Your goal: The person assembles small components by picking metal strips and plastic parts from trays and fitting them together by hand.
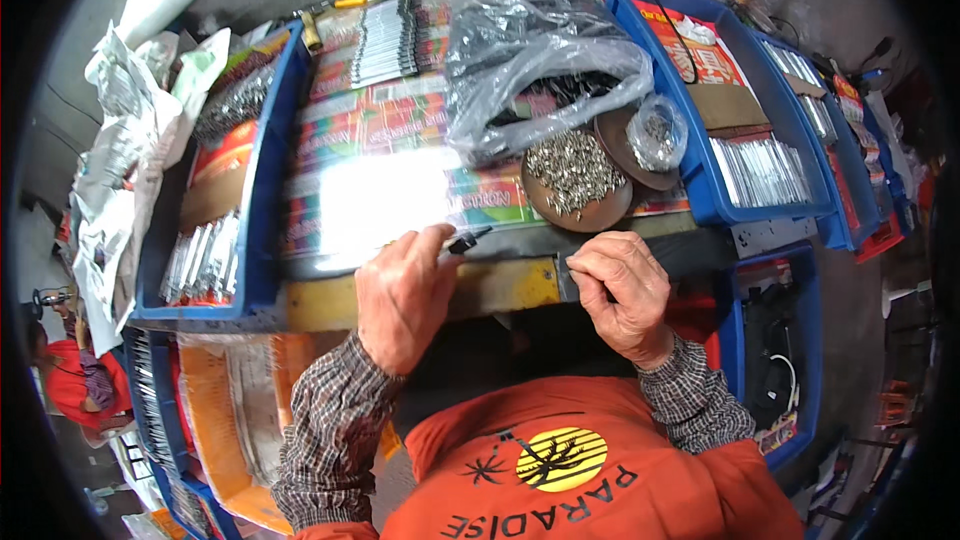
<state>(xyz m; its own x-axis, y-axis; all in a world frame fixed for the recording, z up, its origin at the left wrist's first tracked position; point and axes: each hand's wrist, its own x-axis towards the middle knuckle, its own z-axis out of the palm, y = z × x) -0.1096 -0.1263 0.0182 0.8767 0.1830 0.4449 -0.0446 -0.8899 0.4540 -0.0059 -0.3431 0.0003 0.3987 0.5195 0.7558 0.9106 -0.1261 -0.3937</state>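
Seen from the head camera looking down, a person in an orange shirt with checked sleeves works at the near edge of a bench. The left hand (403,298), just below centre at about seven o'clock, is closed with thumb and forefinger pinched on a small dark clip-like piece (470,239) whose tip pokes out toward one o'clock. The right hand (622,295), at about five o'clock and near the left one, is curled with its fingertips tucked against the bench edge; whether it holds anything cannot be told. Both hands rest at a yellow-and-grey metal lip (505,280) that forms the front edge, with a dark gap below it before the person's chest. Just beyond the hands lies a glossy printed sheet (390,170) in red, green and white stripes, glaring white in the middle; this is the only open stretch. At two o'clock from the hands sits a round brown dish (577,182) heaped with small silver metal parts, a second dish and a small clear bag (656,132) just beside it. A large crumpled clear plastic bag (535,55) fills twelve o'clock. Blue trays hem the sides: one (265,180) at nine o'clock, another (700,170) at three o'clock holding flat silvery packets and a red-and-yellow printed card.
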